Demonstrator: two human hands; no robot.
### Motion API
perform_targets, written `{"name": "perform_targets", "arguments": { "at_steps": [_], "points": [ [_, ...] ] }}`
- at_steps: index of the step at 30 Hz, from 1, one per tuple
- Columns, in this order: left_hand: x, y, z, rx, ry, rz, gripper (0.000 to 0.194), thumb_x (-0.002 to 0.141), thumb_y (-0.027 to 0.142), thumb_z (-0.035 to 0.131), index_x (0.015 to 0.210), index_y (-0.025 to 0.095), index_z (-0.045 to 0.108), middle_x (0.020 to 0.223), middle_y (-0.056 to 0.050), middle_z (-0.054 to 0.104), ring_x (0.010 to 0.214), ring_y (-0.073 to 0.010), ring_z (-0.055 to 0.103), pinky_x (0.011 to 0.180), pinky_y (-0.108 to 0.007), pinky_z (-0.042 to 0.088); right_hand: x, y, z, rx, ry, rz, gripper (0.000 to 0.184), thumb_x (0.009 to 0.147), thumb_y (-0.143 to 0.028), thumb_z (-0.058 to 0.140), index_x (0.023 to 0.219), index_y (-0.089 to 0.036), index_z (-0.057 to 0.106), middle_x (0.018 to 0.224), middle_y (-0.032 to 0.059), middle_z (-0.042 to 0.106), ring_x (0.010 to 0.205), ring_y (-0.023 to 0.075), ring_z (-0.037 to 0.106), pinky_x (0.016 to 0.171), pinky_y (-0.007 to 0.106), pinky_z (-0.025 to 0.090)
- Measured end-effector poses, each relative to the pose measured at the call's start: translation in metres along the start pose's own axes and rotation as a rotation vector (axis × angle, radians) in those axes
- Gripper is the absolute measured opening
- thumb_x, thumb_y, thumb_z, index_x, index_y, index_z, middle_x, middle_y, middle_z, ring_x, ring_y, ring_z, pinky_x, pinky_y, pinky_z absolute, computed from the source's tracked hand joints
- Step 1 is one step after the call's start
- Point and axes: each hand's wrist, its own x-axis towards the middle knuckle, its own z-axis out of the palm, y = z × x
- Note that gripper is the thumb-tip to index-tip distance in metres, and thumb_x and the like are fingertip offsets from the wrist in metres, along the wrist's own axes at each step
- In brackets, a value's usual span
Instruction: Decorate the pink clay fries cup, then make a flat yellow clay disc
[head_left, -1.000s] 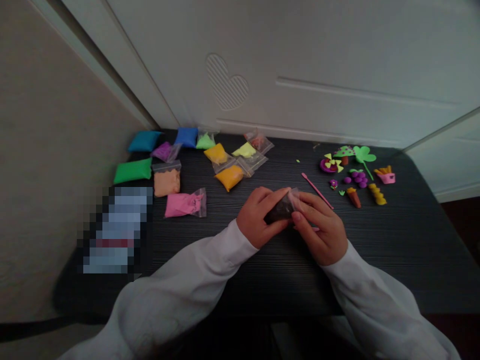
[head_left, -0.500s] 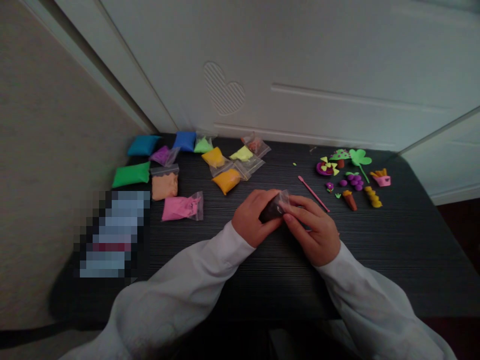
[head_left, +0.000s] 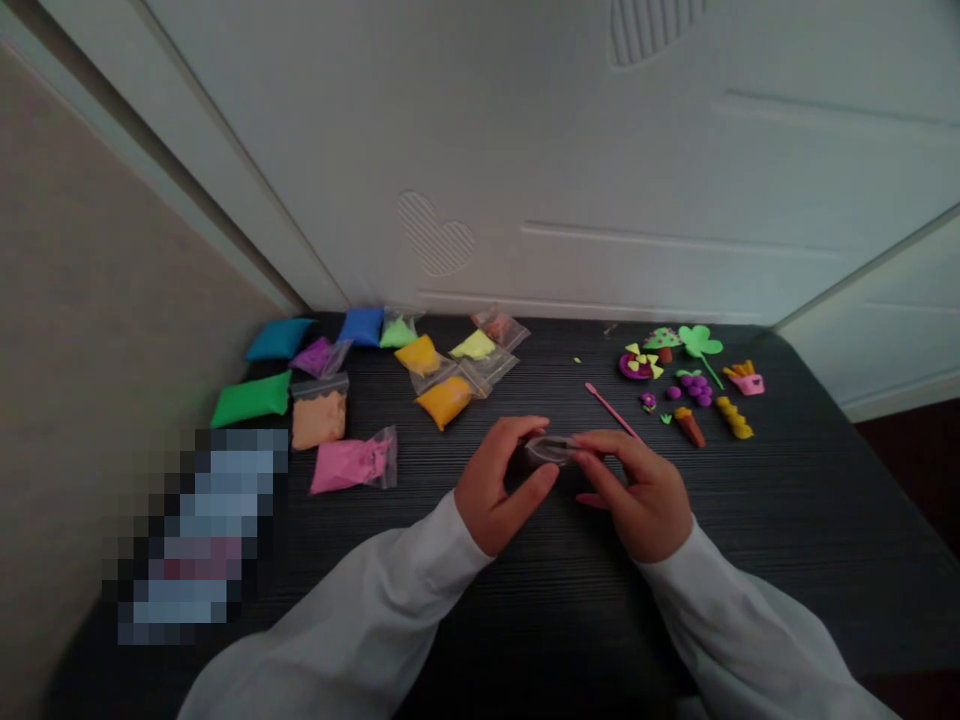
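Observation:
Between my hands is a small clear zip bag (head_left: 551,449) with dark clay in it, its mouth turned up towards me and seemingly parted. My left hand (head_left: 495,485) is wrapped round the bag's left side, thumb in front and fingers behind. The thumb and fingertips of my right hand (head_left: 637,490) pinch the bag's right edge. Just beyond my right hand lies a pink modelling stick (head_left: 611,408), its near end hidden by that hand. Much of the dark clay is out of sight inside the bag and behind my fingers.
Bags of coloured clay lie at left and back, among them pink (head_left: 345,465), peach (head_left: 319,418), green (head_left: 251,400) and orange (head_left: 446,400). Small clay models, including a green clover (head_left: 700,341) and purple grapes (head_left: 695,388), stand at right. A white panel (head_left: 562,270) borders the black table (head_left: 810,560).
The bag has tipped so that its mouth faces me, and my left thumb has shifted along its near side. My view has tilted up a little, so the table appears lower.

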Motion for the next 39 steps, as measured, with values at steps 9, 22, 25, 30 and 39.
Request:
{"name": "perform_targets", "arguments": {
  "at_steps": [9, 22, 25, 30, 39],
  "points": [
    [0.0031, -0.0002, 0.0007, 0.067, -0.114, -0.048, 0.029, 0.072, 0.029, 0.054, 0.099, 0.019, 0.052, 0.094, -0.004, 0.060, 0.086, -0.0139, 0.056, 0.077, -0.027, 0.044, 0.0017, -0.0041, -0.0010, -0.082, -0.015, -0.138, 0.015, 0.077, -0.020, 0.048, 0.087, -0.021, 0.060, 0.084, 0.0029, 0.062, 0.082, 0.0151, 0.057, 0.070, 0.030, 0.049],
    [0.0053, -0.0004, 0.0007, 0.058, -0.112, -0.083, 0.030, 0.068, 0.033, 0.059, 0.093, 0.018, 0.053, 0.084, -0.002, 0.062, 0.073, -0.0120, 0.058, 0.067, -0.024, 0.046, -0.0002, -0.0079, 0.0001, -0.107, -0.039, -0.064, 0.009, 0.079, -0.020, 0.043, 0.077, -0.019, 0.052, 0.076, 0.0013, 0.055, 0.073, 0.0130, 0.053, 0.068, 0.027, 0.045],
    [0.0064, -0.0027, -0.0018, 0.057, -0.071, -0.061, 0.034, 0.065, 0.034, 0.062, 0.093, 0.017, 0.055, 0.087, -0.004, 0.063, 0.077, -0.0140, 0.059, 0.071, -0.026, 0.047, 0.0012, -0.0069, -0.0030, -0.076, -0.077, -0.071, 0.011, 0.077, -0.022, 0.048, 0.086, -0.020, 0.054, 0.080, 0.0011, 0.057, 0.074, 0.0127, 0.054, 0.067, 0.026, 0.045],
    [0.0059, -0.0050, -0.0022, 0.082, -0.071, -0.021, 0.038, 0.060, 0.035, 0.066, 0.092, 0.017, 0.056, 0.087, -0.005, 0.064, 0.078, -0.0151, 0.060, 0.073, -0.027, 0.048, 0.0039, -0.0053, -0.0070, -0.078, -0.126, -0.158, 0.013, 0.077, -0.022, 0.049, 0.087, -0.021, 0.057, 0.082, 0.0012, 0.061, 0.078, 0.0130, 0.056, 0.070, 0.027, 0.045],
    [-0.0005, -0.0009, -0.0024, -0.181, 0.008, -0.035, 0.023, 0.069, 0.018, 0.056, 0.091, 0.016, 0.049, 0.099, -0.008, 0.055, 0.092, -0.0168, 0.055, 0.081, -0.032, 0.046, 0.0028, -0.0036, -0.0066, -0.256, -0.055, -0.245, 0.007, 0.077, -0.017, 0.047, 0.081, -0.019, 0.053, 0.078, 0.0018, 0.059, 0.077, 0.0132, 0.053, 0.070, 0.027, 0.043]
  ]
}}
